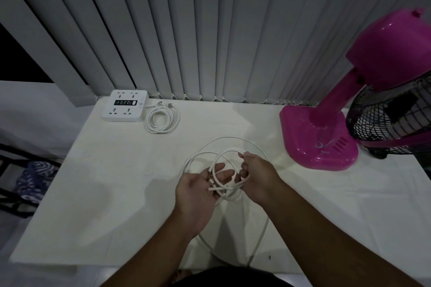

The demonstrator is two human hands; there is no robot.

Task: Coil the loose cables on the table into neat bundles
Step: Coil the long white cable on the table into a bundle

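A person's two hands work a white cable (224, 138) above a white table (93, 193). The left hand (198, 191) is turned palm-up and holds the gathered strands between thumb and fingers, with a plug end lying across the palm. The right hand (256, 177) is just beside it with knuckles up. Its curled fingers pinch one loop at the top and close around more strands below. Loose loops of the cable fan out on the table just beyond the grip, and a slack length trails from under the hands to the near table edge. Far left of the grip, a second white cable (162, 120), already coiled, lies just beside a white power strip (124, 106). To the right of the grip stands a pink fan (326, 142). The markings on its base are too blurred to read. Grey vertical blinds (210, 30) hang behind.
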